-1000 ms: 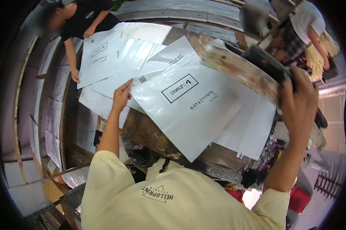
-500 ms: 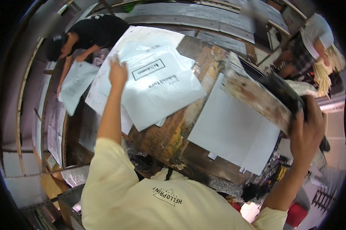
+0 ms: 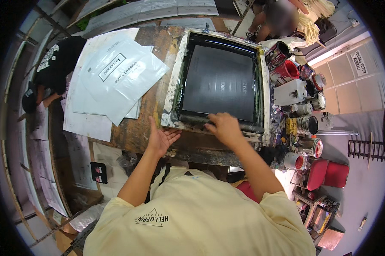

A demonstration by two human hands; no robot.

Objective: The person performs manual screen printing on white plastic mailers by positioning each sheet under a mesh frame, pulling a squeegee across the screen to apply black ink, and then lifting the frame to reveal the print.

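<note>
A screen-printing frame (image 3: 170, 96) with a dark mesh lies flat on the stained wooden table (image 3: 152, 45). Along its near inner edge runs a dark bar that looks like a squeegee (image 3: 191, 118). My right hand (image 3: 227, 130) has its fingers and thumb bent around this bar; the fingertips are slightly blurred. By the frame's near left corner is my left hand (image 3: 160, 141), palm turned up and fingers spread, holding nothing. Left of the frame, printed white plastic bags (image 3: 139, 70) lie in a loose pile on a white board (image 3: 88, 130).
Paint cans (image 3: 285, 71) and a white jug (image 3: 289, 92) crowd the table's right side. A co-worker (image 3: 58, 64) bends over racks at the left; another person (image 3: 282, 17) is at the far right. A red chair (image 3: 327, 175) stands at right.
The raised frame has come down flat, covering the white sheet beneath. My left hand has left the bags, and my right hand has moved to the frame's near edge. The view has turned right.
</note>
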